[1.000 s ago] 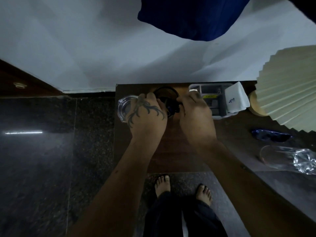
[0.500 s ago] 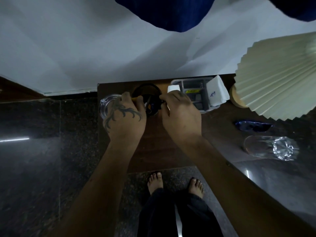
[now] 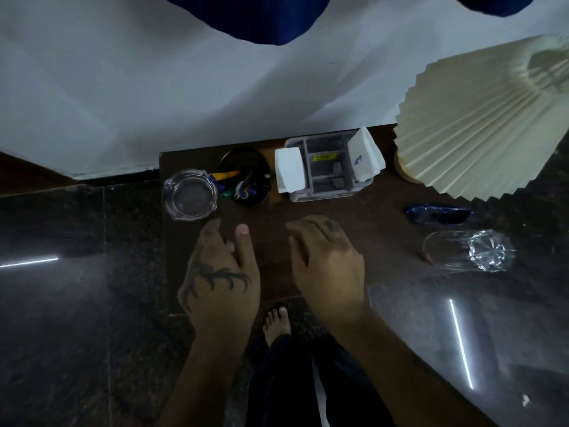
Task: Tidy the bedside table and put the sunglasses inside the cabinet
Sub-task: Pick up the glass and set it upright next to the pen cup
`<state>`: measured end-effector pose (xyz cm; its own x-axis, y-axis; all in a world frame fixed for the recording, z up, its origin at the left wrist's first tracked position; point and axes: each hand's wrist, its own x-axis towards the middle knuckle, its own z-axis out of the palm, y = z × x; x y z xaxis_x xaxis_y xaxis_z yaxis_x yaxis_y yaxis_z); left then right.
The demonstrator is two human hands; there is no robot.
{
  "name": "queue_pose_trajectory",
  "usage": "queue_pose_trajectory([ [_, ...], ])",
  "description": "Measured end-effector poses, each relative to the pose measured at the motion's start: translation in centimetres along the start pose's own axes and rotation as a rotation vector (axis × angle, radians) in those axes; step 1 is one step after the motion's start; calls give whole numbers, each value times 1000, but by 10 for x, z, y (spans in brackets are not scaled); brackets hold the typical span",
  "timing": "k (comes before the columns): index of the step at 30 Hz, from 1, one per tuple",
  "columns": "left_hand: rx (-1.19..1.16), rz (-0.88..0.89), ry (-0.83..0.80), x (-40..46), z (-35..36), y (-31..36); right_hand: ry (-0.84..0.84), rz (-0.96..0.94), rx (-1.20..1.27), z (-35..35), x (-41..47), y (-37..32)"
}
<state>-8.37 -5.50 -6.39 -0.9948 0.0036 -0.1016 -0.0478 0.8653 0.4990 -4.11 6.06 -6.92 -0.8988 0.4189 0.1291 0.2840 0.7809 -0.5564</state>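
Both hands pulled back from pen cup [image 3: 246, 177] at 12 o'clock; left hand [image 3: 221, 272] and right hand [image 3: 326, 263] empty, fingers loosely spread over counter [image 3: 271, 272]; pens now stowed; sunglasses [image 3: 438, 213] untouched at 2 o'clock beside tipped glass [image 3: 468, 254], next pickup likely

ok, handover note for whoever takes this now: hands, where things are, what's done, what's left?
Left hand and right hand: both open and empty, above the bedside table.
Pens are in the black pen holder, between the glass ashtray and the grey organiser.
Blue sunglasses lie on the table near the lamp shade, untouched. A drinking glass lies on its side.
Left: stand the glass up, put the sunglasses in the cabinet, which is not in view.
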Motion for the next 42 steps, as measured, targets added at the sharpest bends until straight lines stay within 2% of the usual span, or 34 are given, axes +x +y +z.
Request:
queue_pose_trajectory([
  [1,-21,-32,-41,-5,-1,11,-15,11,-5,-1,-5,4],
  [4,33,140,-67,-24,0,26,-62,50,-25,-7,-18,15],
  [7,55,31,-113,-35,20,30,-95,92,-57,-13,-27,34],
  [18,166,115,-318,-70,82,69,-168,313,-86,-38,-60,108],
  [23,230,126,-437,-82,112,89,-185,399,-37,-52,-78,143],
  [27,192,161,-496,-89,134,112,-154,530,47,-66,-87,173],
  [29,122,98,-623,-90,145,125,-109,605,81,-75,-88,187],
  [32,-60,-110,-848,-89,163,145,-43,819,137,-91,-87,207],
  [37,-323,-495,-914,-82,178,177,101,1307,518,-104,-69,245],
  [42,-419,-589,-976,-76,187,191,113,1489,858,-117,-37,265],
])
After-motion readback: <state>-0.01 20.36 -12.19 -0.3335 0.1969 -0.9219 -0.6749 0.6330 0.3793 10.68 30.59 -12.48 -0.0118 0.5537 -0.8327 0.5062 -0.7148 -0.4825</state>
